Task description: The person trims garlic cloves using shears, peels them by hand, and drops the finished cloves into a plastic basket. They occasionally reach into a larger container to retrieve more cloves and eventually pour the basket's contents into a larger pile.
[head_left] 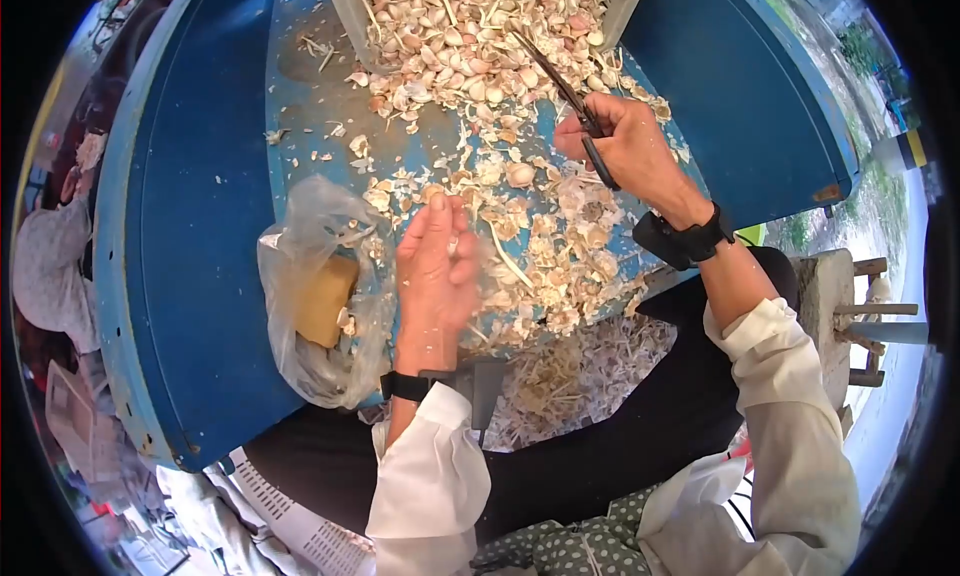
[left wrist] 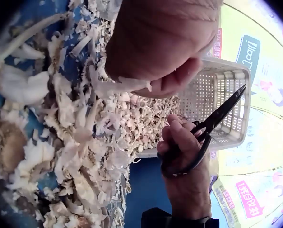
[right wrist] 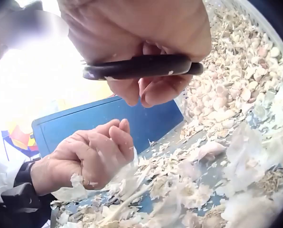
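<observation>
My right hand (head_left: 635, 151) grips a pair of black-handled scissors (head_left: 548, 68), the blades pointing up and left over the garlic cloves (head_left: 480, 51). From the right wrist, the dark handle loop (right wrist: 141, 67) crosses the palm. Lower and to the left, my left hand (head_left: 437, 271) is curled with the thumb along the fingers. A small pale piece of garlic (head_left: 453, 246) shows between them, mostly hidden. Papery skin (left wrist: 125, 85) hangs at these fingers in the left wrist view. Garlic skins and stems (head_left: 540, 246) lie beneath both hands.
A pale plastic basket (left wrist: 234, 76) tips garlic cloves onto the blue surface. Blue side panels (head_left: 200, 226) stand left and right. A clear plastic bag (head_left: 290, 326) with a tan block (head_left: 325, 301) lies beside the left hand. More peelings (head_left: 590, 376) lie below the front edge.
</observation>
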Motion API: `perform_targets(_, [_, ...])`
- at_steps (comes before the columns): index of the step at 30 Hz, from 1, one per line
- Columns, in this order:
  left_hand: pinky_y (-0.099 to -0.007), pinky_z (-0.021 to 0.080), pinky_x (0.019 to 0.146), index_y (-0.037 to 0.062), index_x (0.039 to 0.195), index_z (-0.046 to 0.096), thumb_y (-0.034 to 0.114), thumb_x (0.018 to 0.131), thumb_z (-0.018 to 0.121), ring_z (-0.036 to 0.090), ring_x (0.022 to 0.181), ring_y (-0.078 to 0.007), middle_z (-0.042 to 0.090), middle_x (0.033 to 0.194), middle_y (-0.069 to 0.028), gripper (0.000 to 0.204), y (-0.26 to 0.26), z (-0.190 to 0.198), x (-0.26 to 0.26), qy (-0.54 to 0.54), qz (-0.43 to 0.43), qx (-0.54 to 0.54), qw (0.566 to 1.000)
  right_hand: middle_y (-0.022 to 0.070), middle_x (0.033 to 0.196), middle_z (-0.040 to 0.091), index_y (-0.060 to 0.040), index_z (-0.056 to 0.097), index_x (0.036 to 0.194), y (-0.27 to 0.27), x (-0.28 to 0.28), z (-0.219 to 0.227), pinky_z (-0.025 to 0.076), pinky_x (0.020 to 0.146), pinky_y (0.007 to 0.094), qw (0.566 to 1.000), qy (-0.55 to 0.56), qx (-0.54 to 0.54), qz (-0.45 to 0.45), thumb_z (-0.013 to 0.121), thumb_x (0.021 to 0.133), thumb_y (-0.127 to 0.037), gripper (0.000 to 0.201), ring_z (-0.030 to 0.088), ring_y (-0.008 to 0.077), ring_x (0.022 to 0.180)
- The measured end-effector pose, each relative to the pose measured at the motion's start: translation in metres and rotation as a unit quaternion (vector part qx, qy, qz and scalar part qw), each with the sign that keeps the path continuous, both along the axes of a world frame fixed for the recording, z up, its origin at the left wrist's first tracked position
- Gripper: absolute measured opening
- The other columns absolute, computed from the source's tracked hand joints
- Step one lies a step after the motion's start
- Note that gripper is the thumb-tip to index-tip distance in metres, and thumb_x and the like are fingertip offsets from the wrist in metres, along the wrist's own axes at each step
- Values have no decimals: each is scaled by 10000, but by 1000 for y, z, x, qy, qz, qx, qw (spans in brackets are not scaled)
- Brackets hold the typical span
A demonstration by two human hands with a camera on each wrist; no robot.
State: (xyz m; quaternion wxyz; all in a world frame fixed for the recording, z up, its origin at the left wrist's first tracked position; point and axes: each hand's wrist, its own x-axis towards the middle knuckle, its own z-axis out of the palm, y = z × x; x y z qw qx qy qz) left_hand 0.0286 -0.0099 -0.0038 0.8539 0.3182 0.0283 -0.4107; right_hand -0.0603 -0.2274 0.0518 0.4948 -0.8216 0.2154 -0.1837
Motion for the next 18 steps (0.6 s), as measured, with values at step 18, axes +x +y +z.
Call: perform_targets(18, [-151, 301, 388, 26, 1220, 527, 233, 950, 571, 475, 568, -39, 536, 762, 7, 343, -33, 22, -34, -220, -11, 181, 959, 37, 711, 628, -13, 607, 821, 35, 10, -11, 481, 534, 229, 922, 3, 360, 140, 735, 758, -69, 153, 586, 90, 591])
